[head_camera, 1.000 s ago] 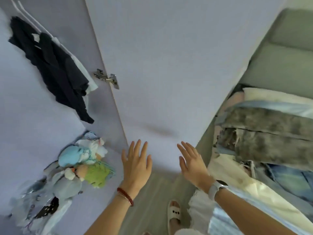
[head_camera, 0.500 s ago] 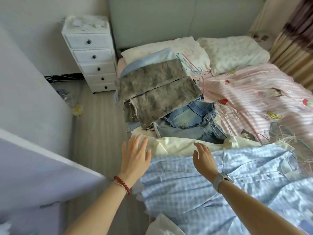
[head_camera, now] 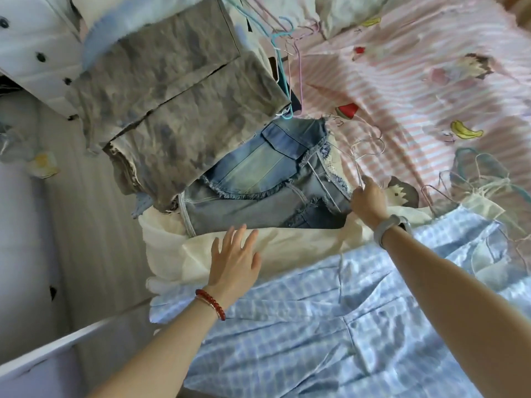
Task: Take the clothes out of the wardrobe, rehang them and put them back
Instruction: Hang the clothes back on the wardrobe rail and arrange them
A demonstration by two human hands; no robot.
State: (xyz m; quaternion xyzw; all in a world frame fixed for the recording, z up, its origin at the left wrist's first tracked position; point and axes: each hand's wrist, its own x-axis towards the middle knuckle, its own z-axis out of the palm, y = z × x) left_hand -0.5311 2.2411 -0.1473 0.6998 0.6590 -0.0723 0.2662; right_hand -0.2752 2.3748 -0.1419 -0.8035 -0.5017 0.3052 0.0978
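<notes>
Bed under pink striped cartoon-print sheet (head_camera: 408, 90) carries a pile of clothes. Nearest: blue-and-white checked garment (head_camera: 330, 326), spread flat. Beyond it, cream-white thin fabric garment (head_camera: 287, 248), then grey mottled folded trousers (head_camera: 178, 90) overlapping light-blue frayed denim piece (head_camera: 258, 182). Thin wire hangers (head_camera: 290, 67) lie loose by the pillows. Left hand (head_camera: 234, 261): fingers spread, flat on cream garment. Right hand (head_camera: 369, 199): curled at denim edge, pinching a pale wire hanger (head_camera: 357, 156).
</notes>
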